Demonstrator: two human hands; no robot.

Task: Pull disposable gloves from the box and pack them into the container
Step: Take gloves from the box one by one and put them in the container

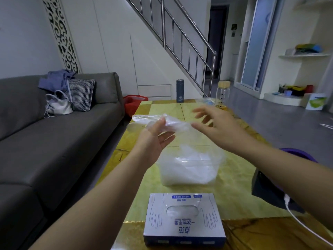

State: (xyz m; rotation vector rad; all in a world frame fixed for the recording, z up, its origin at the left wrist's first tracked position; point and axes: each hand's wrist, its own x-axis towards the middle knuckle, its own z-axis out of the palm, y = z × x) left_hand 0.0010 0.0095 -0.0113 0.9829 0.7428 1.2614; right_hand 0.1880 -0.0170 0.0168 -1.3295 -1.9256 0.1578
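A white and blue glove box (pixel 183 221) lies at the near edge of the yellow table (pixel 234 195), its oval slot showing clear gloves inside. Beyond it stands a clear plastic container (pixel 189 168) partly filled with crumpled gloves. Above the container, my left hand (pixel 155 139) pinches one end of a thin clear glove (pixel 167 121) that stretches to the right. My right hand (pixel 219 127) hovers at the glove's other end with fingers spread, its thumb tip touching or nearly touching the film.
A grey sofa (pixel 54 141) runs along the left of the table. A dark flask (pixel 179 91) and a glass jar with a wooden lid (pixel 223 92) stand at the far table edge. A black object with a white cable (pixel 270 192) lies under my right forearm.
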